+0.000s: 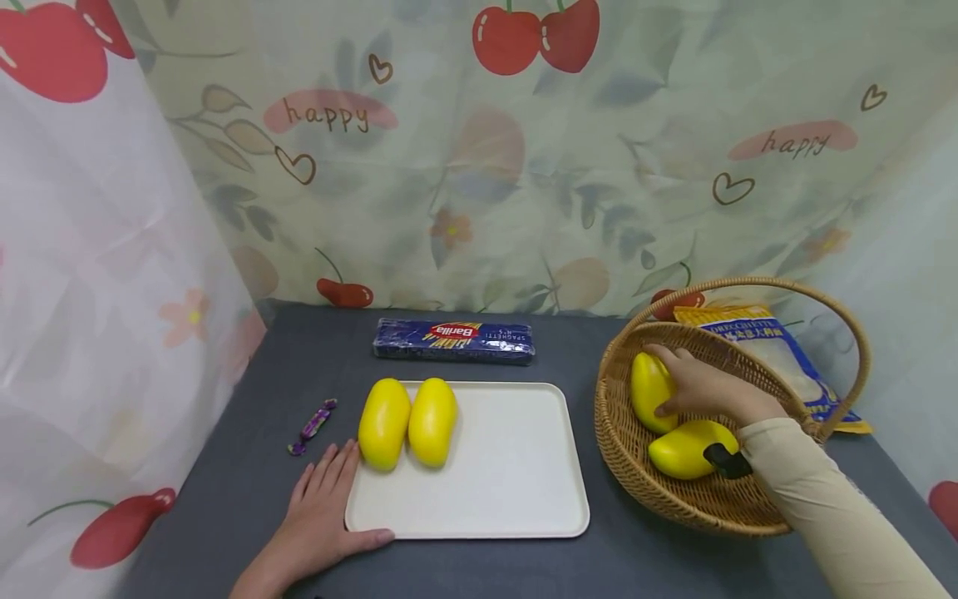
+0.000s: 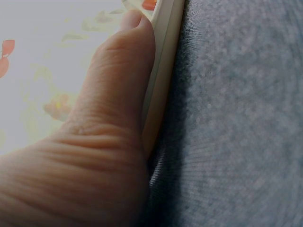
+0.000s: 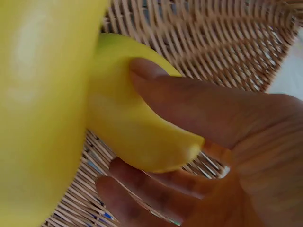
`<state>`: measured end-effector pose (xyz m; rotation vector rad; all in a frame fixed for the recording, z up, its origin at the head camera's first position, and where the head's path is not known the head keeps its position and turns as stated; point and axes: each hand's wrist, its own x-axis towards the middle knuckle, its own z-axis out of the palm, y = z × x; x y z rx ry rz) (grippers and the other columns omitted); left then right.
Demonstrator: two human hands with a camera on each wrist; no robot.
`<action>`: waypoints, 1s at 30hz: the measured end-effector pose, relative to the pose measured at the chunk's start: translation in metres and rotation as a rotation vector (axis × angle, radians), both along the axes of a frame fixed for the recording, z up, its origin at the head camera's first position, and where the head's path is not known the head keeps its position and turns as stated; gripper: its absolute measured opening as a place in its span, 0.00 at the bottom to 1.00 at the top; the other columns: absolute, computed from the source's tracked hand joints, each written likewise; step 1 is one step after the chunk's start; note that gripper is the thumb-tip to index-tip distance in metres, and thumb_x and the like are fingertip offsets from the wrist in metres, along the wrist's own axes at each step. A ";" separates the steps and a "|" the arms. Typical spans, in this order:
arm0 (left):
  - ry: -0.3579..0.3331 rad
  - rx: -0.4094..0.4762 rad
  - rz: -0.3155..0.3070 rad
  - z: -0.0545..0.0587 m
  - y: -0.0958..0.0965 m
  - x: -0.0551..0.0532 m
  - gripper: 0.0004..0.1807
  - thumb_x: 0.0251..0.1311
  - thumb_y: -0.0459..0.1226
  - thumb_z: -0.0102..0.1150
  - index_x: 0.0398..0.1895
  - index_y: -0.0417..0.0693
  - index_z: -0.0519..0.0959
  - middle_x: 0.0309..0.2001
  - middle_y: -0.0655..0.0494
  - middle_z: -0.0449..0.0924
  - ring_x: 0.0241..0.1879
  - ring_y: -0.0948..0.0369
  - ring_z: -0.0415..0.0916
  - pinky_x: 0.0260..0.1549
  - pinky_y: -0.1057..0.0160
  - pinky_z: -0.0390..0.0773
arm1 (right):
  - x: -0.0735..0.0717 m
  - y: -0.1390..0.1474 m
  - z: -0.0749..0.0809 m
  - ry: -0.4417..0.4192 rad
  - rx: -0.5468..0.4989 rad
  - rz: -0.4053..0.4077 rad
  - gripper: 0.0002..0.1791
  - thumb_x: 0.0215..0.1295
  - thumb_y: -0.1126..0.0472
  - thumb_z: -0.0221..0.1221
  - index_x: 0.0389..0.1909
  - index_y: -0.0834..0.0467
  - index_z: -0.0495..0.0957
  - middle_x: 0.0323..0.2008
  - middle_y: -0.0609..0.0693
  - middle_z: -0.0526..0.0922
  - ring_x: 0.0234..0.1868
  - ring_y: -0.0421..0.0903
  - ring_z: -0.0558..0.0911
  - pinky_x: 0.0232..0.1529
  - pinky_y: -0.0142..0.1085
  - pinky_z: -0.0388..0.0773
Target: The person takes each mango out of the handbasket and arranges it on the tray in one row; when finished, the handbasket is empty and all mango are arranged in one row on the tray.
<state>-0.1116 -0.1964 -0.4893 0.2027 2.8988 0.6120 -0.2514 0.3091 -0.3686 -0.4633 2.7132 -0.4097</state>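
Observation:
My left hand (image 1: 318, 507) rests at the near left corner of a white rectangular tray (image 1: 509, 466), fingers straight along its left side and thumb along its near edge. Two yellow mangoes (image 1: 384, 424) lie side by side on the tray's left part. Inside a wicker basket (image 1: 703, 509) on the right, my right hand (image 1: 707, 391) grips a mango (image 1: 648, 395). The right wrist view shows the thumb over the gripped mango (image 3: 137, 118) and fingers curled beneath it. Another mango (image 1: 683, 451) lies nearer in the basket, large at the left of that view.
A blue Barilla spaghetti pack (image 1: 454, 341) lies behind the tray. A purple wrapped candy (image 1: 313, 427) is left of it. Behind the basket, with its tall arched handle (image 1: 846, 320), leans a blue and yellow orecchiette bag (image 1: 793, 358). A printed curtain (image 1: 524, 183) borders the grey table.

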 end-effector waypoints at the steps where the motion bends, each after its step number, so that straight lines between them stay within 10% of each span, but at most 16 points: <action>1: -0.001 -0.003 0.000 0.000 0.000 0.000 0.73 0.35 0.79 0.53 0.75 0.38 0.45 0.75 0.40 0.44 0.73 0.42 0.38 0.67 0.37 0.37 | 0.001 0.000 0.000 -0.006 0.006 -0.006 0.54 0.53 0.59 0.69 0.73 0.63 0.45 0.61 0.79 0.56 0.47 0.60 0.76 0.42 0.49 0.77; 30: -0.011 -0.011 0.005 -0.002 0.000 -0.001 0.74 0.33 0.80 0.51 0.75 0.38 0.45 0.75 0.40 0.45 0.73 0.42 0.38 0.67 0.36 0.37 | 0.003 -0.007 0.003 0.020 0.032 0.003 0.50 0.54 0.60 0.69 0.72 0.61 0.48 0.57 0.79 0.59 0.40 0.55 0.78 0.36 0.43 0.77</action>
